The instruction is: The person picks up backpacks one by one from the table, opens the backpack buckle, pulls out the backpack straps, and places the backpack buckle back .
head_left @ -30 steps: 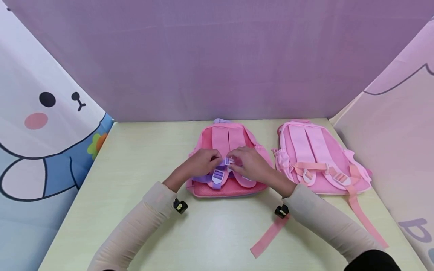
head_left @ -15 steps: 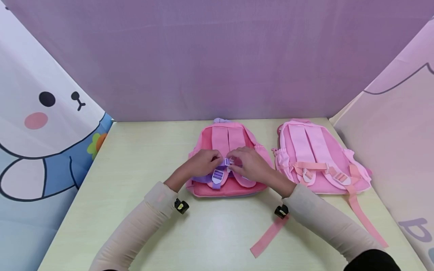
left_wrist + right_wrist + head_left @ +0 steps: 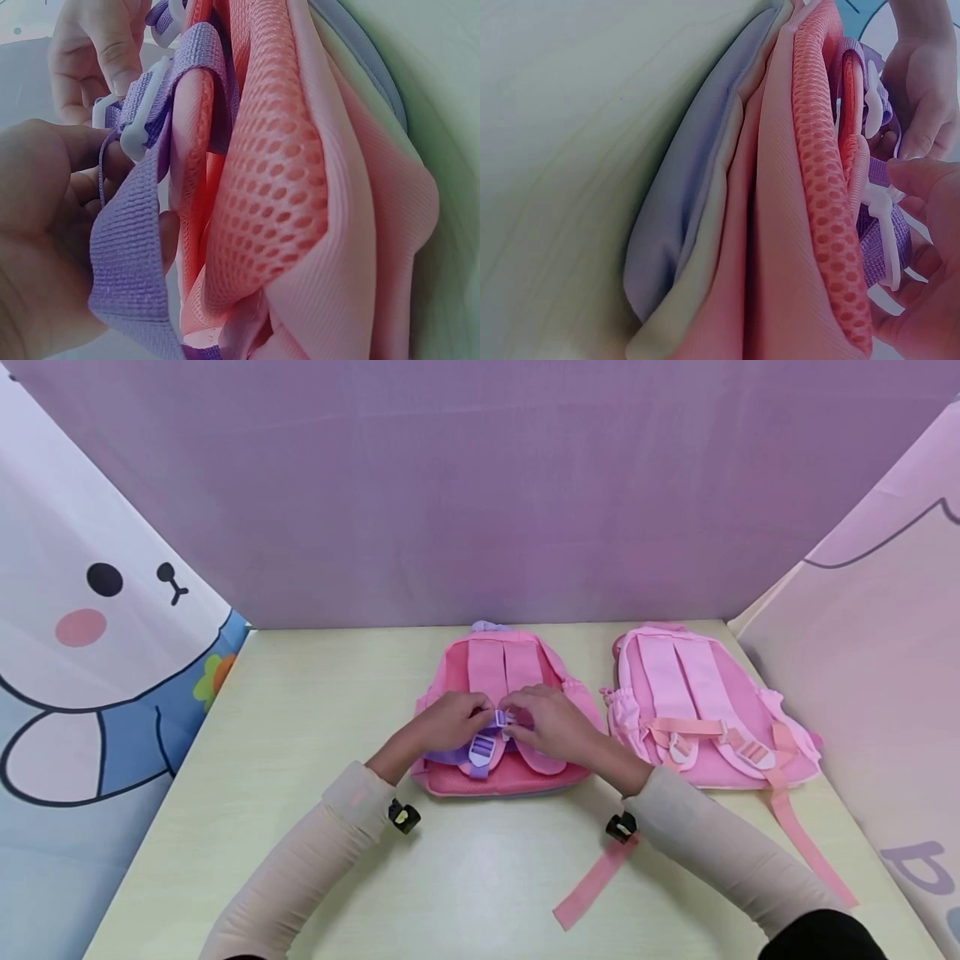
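A pink backpack point(image 3: 459, 781) lies in the head view with its shoulder straps upward. A purple webbing strap point(image 3: 131, 255) crosses its lower back. My left hand point(image 3: 450, 722) pinches this strap beside a small pale buckle point(image 3: 501, 718). From the other side, my right hand point(image 3: 553, 720) holds the buckle's right end between thumb and fingers. Below them a larger white strap adjuster point(image 3: 482, 750) sits on the left shoulder strap. The fingers partly hide the buckle, so I cannot tell whether its halves are joined.
A second, lighter pink backpack point(image 3: 708, 693) lies on the right of the pale table point(image 3: 330, 693). One of its salmon straps point(image 3: 810, 847) trails toward the front right. Another salmon strap end point(image 3: 596, 887) shows under my right forearm. A purple cloth wall point(image 3: 480, 493) stands behind.
Both hands stay at the buckle. My left hand has shifted very slightly to the right and my right hand very slightly left, so they are a little closer together. The backpacks have not moved.
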`<state>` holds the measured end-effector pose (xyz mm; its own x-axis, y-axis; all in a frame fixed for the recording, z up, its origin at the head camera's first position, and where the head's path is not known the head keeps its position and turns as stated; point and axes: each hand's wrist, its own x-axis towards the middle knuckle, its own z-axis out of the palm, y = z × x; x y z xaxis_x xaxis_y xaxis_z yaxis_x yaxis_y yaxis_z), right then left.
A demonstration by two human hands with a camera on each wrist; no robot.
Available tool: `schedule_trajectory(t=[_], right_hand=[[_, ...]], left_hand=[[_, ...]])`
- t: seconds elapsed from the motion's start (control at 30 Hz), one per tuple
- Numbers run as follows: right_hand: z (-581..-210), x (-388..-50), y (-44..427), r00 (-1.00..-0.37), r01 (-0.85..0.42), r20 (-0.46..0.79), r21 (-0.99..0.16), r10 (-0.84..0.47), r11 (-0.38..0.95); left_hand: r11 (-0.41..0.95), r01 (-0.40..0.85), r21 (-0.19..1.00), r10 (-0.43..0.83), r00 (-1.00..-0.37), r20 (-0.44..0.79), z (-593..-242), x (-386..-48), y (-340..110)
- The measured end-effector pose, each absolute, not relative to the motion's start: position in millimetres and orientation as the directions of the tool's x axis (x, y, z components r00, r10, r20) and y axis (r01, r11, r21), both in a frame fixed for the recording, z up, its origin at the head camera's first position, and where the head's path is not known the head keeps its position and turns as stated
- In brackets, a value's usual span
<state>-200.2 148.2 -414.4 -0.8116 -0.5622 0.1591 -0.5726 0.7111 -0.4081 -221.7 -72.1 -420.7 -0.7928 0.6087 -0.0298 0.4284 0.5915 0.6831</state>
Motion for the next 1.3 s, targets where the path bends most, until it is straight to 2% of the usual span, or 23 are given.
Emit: schedule_trajectory(t=[1.3], right_hand=[[-416.4,-202.0,147.4,-0.813,-0.566,0.156,-0.437,-0.561,0.699]], left_hand=[[0.542,0.319,0.777,0.597,-0.797,-0.090,-420.3,-224.1,-76.2]])
